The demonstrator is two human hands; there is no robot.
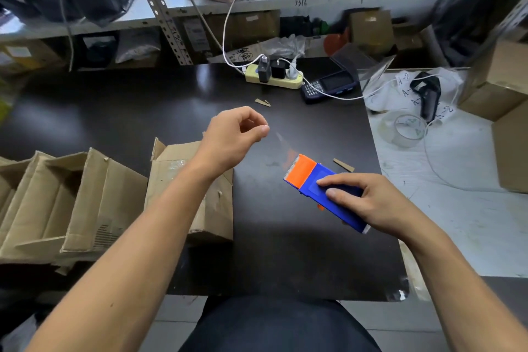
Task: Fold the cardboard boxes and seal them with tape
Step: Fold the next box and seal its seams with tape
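My right hand [371, 203] grips a blue and orange tape dispenser [310, 177] just above the dark table [143, 111], its toothed orange end pointing up and left. My left hand [234, 134] hovers over the table's middle with thumb and forefinger pinched; a faint strip of clear tape seems to run from it toward the dispenser. Under my left forearm stands a taped cardboard box [211, 208]. Open, unsealed cardboard boxes [74, 203] lie at the left edge.
A power strip [274, 78] with chargers and white cables, a handheld scanner [328, 86] and cardboard scraps [344, 165] lie on the table. A clear tape roll [405, 130], a black scanner gun [428, 94] and boxes [503, 80] sit on the white surface at right. Shelves stand behind.
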